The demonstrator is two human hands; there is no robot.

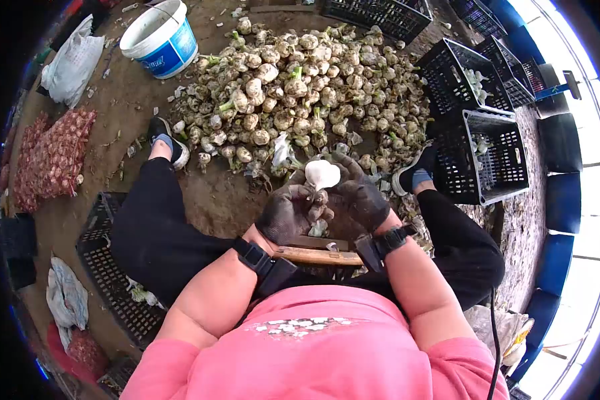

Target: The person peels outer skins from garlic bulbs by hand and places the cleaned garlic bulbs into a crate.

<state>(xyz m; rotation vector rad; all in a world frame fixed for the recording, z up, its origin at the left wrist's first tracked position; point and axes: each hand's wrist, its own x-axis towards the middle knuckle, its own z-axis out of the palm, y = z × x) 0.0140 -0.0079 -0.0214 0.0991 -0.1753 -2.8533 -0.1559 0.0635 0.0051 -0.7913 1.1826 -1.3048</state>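
Observation:
A clean white garlic bulb (323, 175) is held up in front of my body, between my two gloved hands. My left hand (285, 212), in a dirty dark glove, closes around its lower left side. From the right, my right hand (363, 201) curls its gloved fingers against the same bulb; part of its grip is hidden. Just beyond my hands lies a big heap of soil-stained garlic bulbs (313, 87), some with short green stems. Below the hands, a wooden bar (320, 256) crosses between my legs.
A white and blue bucket (170, 50) stands at the upper left. Black plastic crates (493, 157) stand to the right, and another crate (117, 293) is beside my left leg. A red net sack (57, 160) full of bulbs and a white sack (73, 63) lie on the left.

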